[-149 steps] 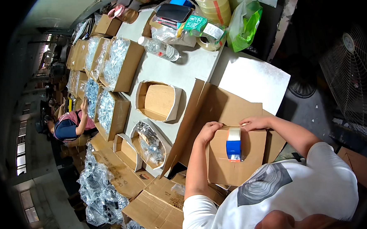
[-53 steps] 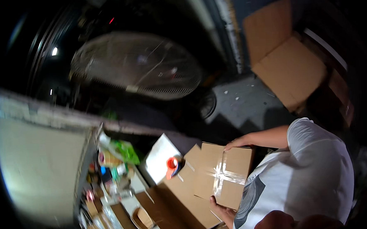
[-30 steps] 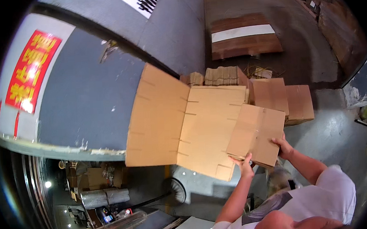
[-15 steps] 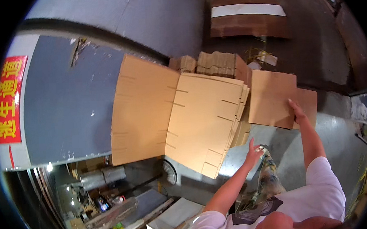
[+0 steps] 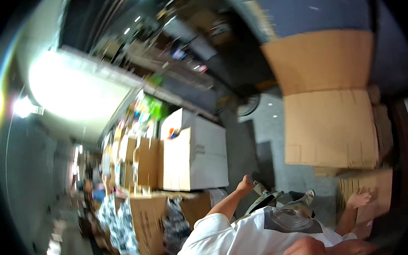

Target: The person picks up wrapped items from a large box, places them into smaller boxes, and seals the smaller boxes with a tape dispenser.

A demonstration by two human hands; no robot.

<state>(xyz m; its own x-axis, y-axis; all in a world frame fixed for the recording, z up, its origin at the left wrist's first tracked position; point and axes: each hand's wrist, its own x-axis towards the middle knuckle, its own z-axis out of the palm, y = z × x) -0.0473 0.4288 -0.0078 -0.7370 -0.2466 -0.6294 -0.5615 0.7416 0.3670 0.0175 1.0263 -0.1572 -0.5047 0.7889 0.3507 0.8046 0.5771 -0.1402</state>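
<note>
My left hand [image 5: 246, 185] is held out in the air above the floor, empty, with the thumb apart from loosely curled fingers. To the right, my right hand [image 5: 361, 197] lies against a brown cardboard box [image 5: 379, 193], its fingers stretched over the surface and somewhat blurred. Beyond that box rests a stack of flat cardboard sheets [image 5: 329, 130]. The top piece has a raised flap [image 5: 323, 63] leaning against the blue-grey wall panel. Slots are cut along its near edge.
A large white box [image 5: 209, 157] with a brown flap stands to my left. Beside it are a carton [image 5: 149, 222] and silvery plastic-wrapped goods [image 5: 119, 222]. A wheel [image 5: 249, 102] sits on the floor beyond. A cluttered bench [image 5: 183, 89] runs behind the white box.
My view has swung to the left, bringing the white box and cartons into sight. The cardboard stack now appears farther right. My right hand stays at the cardboard beside the stack.
</note>
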